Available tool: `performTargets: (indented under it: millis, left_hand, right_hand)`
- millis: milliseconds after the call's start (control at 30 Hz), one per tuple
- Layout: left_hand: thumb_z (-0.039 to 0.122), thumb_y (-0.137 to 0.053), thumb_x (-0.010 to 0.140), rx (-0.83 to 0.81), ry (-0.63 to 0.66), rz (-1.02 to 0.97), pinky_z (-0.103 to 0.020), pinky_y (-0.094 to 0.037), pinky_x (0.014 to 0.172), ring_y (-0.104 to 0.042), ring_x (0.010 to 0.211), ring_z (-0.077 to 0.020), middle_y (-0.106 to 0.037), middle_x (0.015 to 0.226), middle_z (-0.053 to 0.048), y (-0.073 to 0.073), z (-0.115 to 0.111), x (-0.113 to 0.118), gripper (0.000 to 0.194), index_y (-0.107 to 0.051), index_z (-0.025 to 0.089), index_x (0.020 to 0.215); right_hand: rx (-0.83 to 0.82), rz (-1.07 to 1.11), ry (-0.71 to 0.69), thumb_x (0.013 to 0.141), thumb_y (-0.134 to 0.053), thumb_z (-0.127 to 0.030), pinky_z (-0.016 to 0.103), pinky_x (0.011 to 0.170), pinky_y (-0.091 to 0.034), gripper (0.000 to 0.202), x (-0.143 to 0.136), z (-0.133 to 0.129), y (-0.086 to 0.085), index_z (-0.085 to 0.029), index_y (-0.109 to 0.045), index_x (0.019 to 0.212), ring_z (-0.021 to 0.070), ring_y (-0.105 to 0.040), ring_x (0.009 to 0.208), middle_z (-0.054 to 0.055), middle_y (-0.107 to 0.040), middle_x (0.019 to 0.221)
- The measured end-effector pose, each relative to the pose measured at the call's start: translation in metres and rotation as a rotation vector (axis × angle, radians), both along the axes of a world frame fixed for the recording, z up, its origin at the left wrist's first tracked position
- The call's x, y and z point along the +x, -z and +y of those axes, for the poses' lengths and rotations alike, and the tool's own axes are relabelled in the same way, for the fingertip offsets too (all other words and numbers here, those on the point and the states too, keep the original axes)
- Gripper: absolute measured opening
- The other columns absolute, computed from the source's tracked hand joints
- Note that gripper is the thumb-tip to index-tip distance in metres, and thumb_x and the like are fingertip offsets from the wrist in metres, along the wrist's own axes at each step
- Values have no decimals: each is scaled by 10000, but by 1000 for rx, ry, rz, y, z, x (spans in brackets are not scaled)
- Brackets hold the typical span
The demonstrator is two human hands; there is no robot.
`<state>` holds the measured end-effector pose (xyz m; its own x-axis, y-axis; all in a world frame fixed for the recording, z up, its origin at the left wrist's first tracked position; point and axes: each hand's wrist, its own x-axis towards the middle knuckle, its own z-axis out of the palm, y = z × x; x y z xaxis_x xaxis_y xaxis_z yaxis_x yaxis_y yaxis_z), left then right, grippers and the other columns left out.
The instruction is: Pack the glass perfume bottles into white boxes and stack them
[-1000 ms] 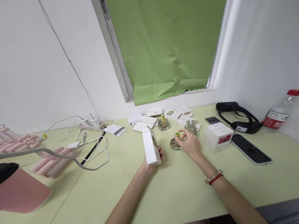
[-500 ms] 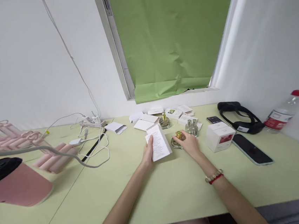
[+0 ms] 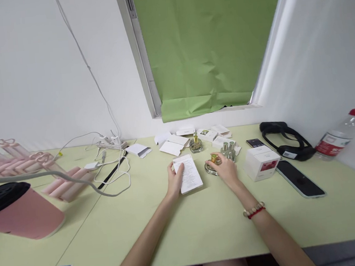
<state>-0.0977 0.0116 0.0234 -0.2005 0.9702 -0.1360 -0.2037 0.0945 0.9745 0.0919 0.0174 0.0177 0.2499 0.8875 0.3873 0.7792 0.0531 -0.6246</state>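
Observation:
My left hand is closed on a flat white box with fine print on its face, thumb on top. To its right, my right hand pinches the gold cap of a low round glass perfume bottle on the table; my fingers partly cover it. A similar perfume bottle with a gold top stands just behind. Small glass bottles with metallic caps stand close beyond my right hand. Flattened white cartons lie farther back.
A white cube box, a phone, a black headset and a tilted plastic bottle are at right. A pink cup, white cables and pink tubes occupy the left. An opened carton lies at the back.
The printed box has turned so its face shows more squarely, and my left fingers now show along its left edge. My right hand stays at the perfume bottle's cap.

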Motion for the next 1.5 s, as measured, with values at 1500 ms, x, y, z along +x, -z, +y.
performTargets:
  millis: [1500]
  left_hand:
    - [489, -709, 610, -81, 555, 268, -220, -466, 495, -608, 599, -130, -637, 836, -33, 1, -11, 9, 538, -514, 212, 1028]
  right_hand:
    - [215, 70, -19, 856, -451, -378, 329, 733, -474, 468, -5, -8, -1, -230, -379, 1293, 244, -612, 965, 87, -592, 1181]
